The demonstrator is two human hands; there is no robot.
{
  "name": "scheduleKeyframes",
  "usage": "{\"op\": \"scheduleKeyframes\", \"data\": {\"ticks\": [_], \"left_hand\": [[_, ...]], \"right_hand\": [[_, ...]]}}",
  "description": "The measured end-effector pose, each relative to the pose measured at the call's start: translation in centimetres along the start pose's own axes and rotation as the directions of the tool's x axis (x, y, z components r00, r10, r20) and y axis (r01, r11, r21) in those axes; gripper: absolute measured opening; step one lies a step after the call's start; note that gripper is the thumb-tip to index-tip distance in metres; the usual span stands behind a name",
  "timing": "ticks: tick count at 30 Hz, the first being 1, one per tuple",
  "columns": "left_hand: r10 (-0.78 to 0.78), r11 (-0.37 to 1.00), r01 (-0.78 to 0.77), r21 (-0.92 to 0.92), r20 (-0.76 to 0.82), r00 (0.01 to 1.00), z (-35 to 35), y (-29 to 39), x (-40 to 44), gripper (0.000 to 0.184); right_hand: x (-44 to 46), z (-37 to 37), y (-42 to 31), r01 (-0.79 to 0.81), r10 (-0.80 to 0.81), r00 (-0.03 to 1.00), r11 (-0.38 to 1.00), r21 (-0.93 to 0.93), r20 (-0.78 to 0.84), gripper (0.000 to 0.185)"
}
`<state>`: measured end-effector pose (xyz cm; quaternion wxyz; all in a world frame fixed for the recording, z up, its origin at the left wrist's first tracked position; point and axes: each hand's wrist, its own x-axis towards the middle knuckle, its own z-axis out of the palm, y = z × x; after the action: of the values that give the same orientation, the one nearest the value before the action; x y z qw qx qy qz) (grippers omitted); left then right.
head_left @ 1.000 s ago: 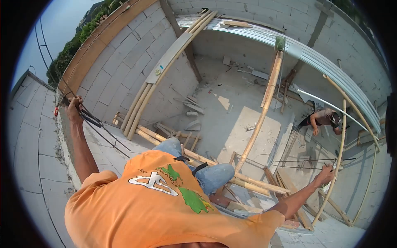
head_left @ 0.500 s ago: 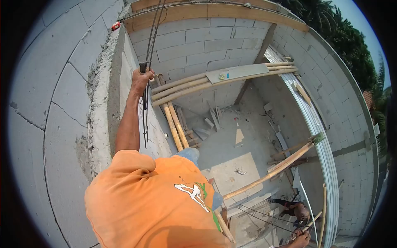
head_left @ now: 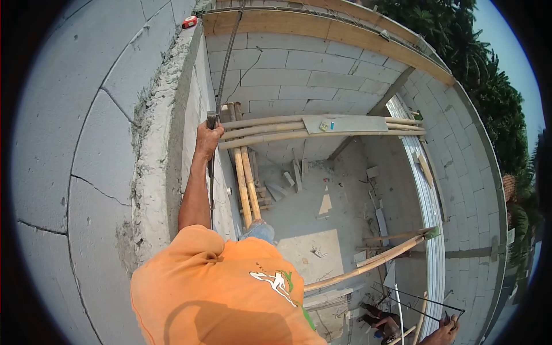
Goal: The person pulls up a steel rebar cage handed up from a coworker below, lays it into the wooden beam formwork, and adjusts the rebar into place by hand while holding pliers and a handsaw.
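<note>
My left hand (head_left: 208, 140) is closed around thin dark steel rebar (head_left: 227, 63), which runs up past the top of the wall and down beside my forearm. A short dark metal piece (head_left: 211, 118) sticks up at the thumb; its kind is unclear. At the lower right, my right hand (head_left: 443, 333) is partly cut off by the frame edge. Its fingers are closed at a bent thin steel rod (head_left: 428, 300) with a squared end. A small dark piece also shows at these fingertips, too small to name.
A rough concrete wall top (head_left: 155, 132) with a red tape measure (head_left: 189, 22) lies at left. Bamboo poles (head_left: 264, 138) carry a grey board (head_left: 345, 124) over the deep room. Below is another person (head_left: 386, 325). Metal channels (head_left: 428, 201) line the right side.
My right hand has moved right, and the bent rod's squared end now shows beside it. The view has shifted; my left hand keeps its hold on the rebar.
</note>
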<state>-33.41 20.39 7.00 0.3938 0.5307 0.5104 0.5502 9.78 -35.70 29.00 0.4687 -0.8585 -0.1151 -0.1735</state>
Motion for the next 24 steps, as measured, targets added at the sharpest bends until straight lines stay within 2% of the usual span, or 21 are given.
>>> {"op": "scheduleKeyframes", "data": {"ticks": [5,8,9,10,12,14,18,24], "left_hand": [[-0.02,0.995,0.025,0.098,-0.053,0.998,-0.7,-1.7,3.0,0.007],[-0.006,0.995,0.017,0.097,-0.11,0.994,-0.5,-2.6,4.8,0.005],[-0.01,0.996,0.019,0.083,-0.106,0.994,-0.5,-3.0,5.3,0.005],[-0.012,0.997,0.021,0.079,-0.109,0.994,-0.5,-3.4,5.8,0.005],[-0.029,0.996,0.04,0.078,-0.13,0.991,-0.6,-4.0,6.9,0.005],[-0.045,0.997,0.054,0.062,-0.133,0.99,-0.6,-4.2,7.6,0.005],[-0.11,0.991,0.121,0.064,-0.154,0.982,-0.7,-4.2,8.8,0.005],[-0.11,0.992,0.116,0.054,-0.113,0.988,-1.9,-4.4,9.8,0.006]], "right_hand": [[0.0,4.0,-6.3,0.098,-0.105,0.991,0.991,0.091,0.079,0.028],[1.3,6.9,-5.2,0.233,-0.304,0.933,0.92,0.316,0.196,0.029],[4.5,8.0,-1.2,0.103,-0.135,0.986,0.952,0.287,0.094,0.029],[6.3,9.0,0.9,-0.033,0.038,0.999,0.961,0.275,-0.014,0.029],[6.4,11.7,0.5,-0.025,0.026,1.0,0.957,0.289,0.001,0.028],[6.3,14.8,-0.2,-0.085,0.066,0.996,0.933,0.35,0.066,0.026],[4.8,21.0,-2.6,-0.138,0.099,0.986,0.933,0.333,0.131,0.023],[1.1,26.4,-5.7,-0.173,0.092,0.968,0.919,0.355,0.235,0.022]]}}
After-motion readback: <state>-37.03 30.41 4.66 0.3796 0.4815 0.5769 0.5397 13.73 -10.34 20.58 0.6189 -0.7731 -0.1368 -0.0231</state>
